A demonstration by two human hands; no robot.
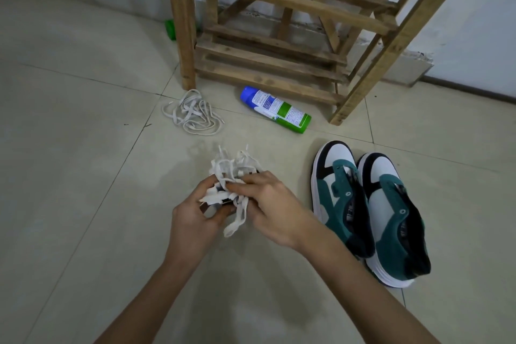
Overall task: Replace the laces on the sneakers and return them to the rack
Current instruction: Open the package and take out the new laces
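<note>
Gripping a crumpled bundle of flat white laces [231, 173] between both hands: left hand [192, 220] curled underneath, right hand [268, 209] pinching from above, low over the pale tiled floor [83, 148]. Just right of the hands, standing side by side and touching, toes toward the slatted wooden rack [268, 58]: a pair of teal, white and black sneakers [337, 193]. By the rack's front leg, a loose tangle of white laces [192, 112]. Beside that, lying flat, a blue-capped spray can with white-and-green label [275, 109]; print too small to read.
</note>
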